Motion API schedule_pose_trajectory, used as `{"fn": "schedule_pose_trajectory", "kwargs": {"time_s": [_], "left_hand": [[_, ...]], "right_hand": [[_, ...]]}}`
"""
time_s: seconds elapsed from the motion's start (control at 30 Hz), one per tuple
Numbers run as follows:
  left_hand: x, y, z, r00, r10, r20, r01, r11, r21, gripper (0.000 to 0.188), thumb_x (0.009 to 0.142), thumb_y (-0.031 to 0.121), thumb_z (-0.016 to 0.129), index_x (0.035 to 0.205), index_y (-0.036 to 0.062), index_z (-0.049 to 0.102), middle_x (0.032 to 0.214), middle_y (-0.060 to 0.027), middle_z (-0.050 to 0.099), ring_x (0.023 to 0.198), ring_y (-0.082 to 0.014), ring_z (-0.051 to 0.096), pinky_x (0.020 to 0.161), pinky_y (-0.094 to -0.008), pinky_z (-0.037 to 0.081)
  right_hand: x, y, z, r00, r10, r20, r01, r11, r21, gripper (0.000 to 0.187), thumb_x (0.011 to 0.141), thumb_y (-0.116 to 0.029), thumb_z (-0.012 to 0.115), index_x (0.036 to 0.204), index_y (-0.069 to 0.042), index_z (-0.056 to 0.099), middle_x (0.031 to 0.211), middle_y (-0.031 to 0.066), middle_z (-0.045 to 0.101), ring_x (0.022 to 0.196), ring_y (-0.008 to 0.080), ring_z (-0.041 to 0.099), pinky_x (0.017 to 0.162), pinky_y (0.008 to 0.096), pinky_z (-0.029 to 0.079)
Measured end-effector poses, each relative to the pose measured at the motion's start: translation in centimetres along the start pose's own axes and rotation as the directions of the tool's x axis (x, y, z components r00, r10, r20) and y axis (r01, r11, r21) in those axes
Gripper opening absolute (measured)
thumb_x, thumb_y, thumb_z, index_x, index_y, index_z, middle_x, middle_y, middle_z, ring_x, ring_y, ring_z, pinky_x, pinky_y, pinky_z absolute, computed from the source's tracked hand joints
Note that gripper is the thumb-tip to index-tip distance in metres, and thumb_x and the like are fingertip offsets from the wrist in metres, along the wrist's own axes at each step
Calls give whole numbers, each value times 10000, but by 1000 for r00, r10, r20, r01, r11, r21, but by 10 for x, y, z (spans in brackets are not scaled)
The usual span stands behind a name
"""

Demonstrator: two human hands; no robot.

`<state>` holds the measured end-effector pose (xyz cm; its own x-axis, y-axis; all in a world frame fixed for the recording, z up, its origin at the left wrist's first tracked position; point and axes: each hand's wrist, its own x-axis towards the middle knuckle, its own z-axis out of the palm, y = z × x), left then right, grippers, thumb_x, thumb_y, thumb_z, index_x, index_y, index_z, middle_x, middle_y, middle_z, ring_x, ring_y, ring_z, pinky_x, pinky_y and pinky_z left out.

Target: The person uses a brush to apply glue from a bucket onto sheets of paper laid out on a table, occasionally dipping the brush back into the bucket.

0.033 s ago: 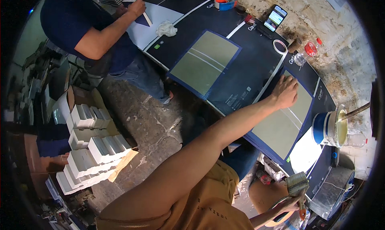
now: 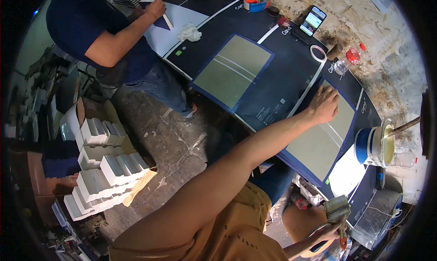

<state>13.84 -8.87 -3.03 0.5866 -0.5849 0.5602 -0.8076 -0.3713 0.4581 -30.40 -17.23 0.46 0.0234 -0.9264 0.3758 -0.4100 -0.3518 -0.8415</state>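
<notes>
Between the earlier picture and now, any change is too slight to make out with certainty. If the person's left hand (image 2: 324, 102) shifts on the greenish panel (image 2: 314, 154), or the right hand (image 2: 328, 233) moves the wide brush (image 2: 337, 207), the difference is too small to tell, as with the co-worker's arm (image 2: 119, 43).

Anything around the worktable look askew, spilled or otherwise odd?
The pale wall is blotched with brown stains, and a white cloth lies crumpled near a flat greenish panel on the table. No clear spill shows.
</notes>
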Motion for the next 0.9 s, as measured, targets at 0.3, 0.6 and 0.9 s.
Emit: {"fn": "schedule_pose_trajectory", "kwargs": {"time_s": [0.3, 0.6, 0.9], "left_hand": [[6, 5, -4, 993, -15, 117, 19, 999, -33, 496, 884, 285, 583, 1242, -59, 574, 1393, -203, 483, 1316, -357, 406, 1106, -564, 277], [9, 11, -18, 998, -41, 48, 44, 997, -69, 819, 905, 434, 593, 1446, -112, 311, 1502, -301, 323, 1432, -442, 237, 1164, -570, 174], [6, 9, -10, 991, -45, 125, 31, 993, 111, 795, 910, 587, 515, 1328, -89, 501, 1413, -292, 441, 1415, -402, 290, 1150, -635, 94]], "right_hand": [[6, 19, -8, 997, -73, -7, 73, 997, 23, 344, 927, -295, 701, 1007, 35, 644, 954, 114, 662, 882, 213, 610, 784, 359, 504], [0, 2, 1, 1000, -19, -2, 19, 994, 108, 288, 929, -255, 693, 948, 20, 607, 892, 64, 619, 797, 121, 566, 705, 278, 479], [-1, 2, -3, 1000, 11, 15, -13, 995, 98, 285, 920, -230, 682, 1002, 34, 610, 954, 89, 644, 858, 141, 605, 752, 283, 507]]}}
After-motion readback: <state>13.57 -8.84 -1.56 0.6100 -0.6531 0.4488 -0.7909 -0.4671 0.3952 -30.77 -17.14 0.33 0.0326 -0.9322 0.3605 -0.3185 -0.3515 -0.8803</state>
